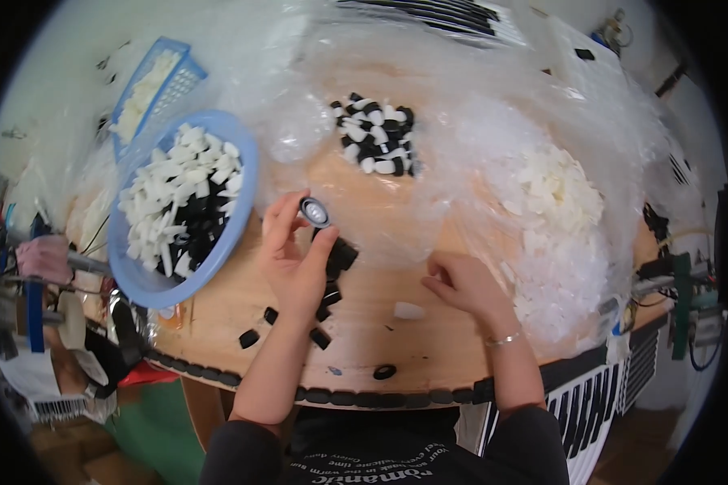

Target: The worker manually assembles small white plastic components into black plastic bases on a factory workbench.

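Note:
My left hand [295,271] is raised over the table and pinches a small round cap [315,212] between thumb and fingers. The cap has a black rim and a pale, shiny inside that faces up. Below and beside this hand lie several loose black caps [344,255]. My right hand [461,287] hovers to the right with its fingers curled in; whether anything is inside them is hidden. A white cap [408,310] lies on the table between my forearms. Nearer the front edge sits a black ring-shaped piece [385,372].
At left stands a blue basin [247,198] of white and black pieces, with a blue perforated basket [188,77] behind it. A cluster of black-and-white caps [376,133] lies at the far middle. White pieces [558,194] are heaped at right on clear plastic sheeting [453,73]. Black pieces [380,399] line the front edge.

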Demonstrator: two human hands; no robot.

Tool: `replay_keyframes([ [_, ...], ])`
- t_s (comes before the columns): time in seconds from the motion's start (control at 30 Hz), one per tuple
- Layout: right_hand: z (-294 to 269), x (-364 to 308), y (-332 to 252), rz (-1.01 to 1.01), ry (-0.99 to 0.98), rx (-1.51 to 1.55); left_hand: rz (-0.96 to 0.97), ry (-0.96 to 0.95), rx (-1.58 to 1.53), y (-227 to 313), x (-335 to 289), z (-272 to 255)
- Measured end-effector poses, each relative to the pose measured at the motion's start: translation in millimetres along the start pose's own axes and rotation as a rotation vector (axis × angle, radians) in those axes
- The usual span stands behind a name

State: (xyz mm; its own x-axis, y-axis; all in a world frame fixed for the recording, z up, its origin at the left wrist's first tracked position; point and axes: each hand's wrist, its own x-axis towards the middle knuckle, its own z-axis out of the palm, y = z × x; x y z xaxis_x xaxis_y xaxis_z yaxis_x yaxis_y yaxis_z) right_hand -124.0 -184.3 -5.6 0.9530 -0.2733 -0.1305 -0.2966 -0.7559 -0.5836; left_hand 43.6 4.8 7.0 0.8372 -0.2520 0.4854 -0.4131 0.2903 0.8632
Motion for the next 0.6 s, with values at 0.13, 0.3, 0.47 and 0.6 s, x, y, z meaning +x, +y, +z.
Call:
replay_keyframes([
  [0.13,1.5,-0.3,0.6,-0.076,0.083,0.044,0.006,0.055,-0.006,2.9,2.4,-1.4],
  [0.3,3.3,2.0,2.6,-0.074,0.088,0.042,0.108,0.122,0.034,-3.3,5.3,-5.3],
  [0.47,-0.2,1.6,0.5,-0.026,0.050,0.050,0.414,0.179,0.361,6.8,9.8,-8.7],
  [0.6,-1.2,0.1,1.9,-0.048,0.055,0.033,0.430,0.162,0.389,7.5,7.1,-7.7],
])
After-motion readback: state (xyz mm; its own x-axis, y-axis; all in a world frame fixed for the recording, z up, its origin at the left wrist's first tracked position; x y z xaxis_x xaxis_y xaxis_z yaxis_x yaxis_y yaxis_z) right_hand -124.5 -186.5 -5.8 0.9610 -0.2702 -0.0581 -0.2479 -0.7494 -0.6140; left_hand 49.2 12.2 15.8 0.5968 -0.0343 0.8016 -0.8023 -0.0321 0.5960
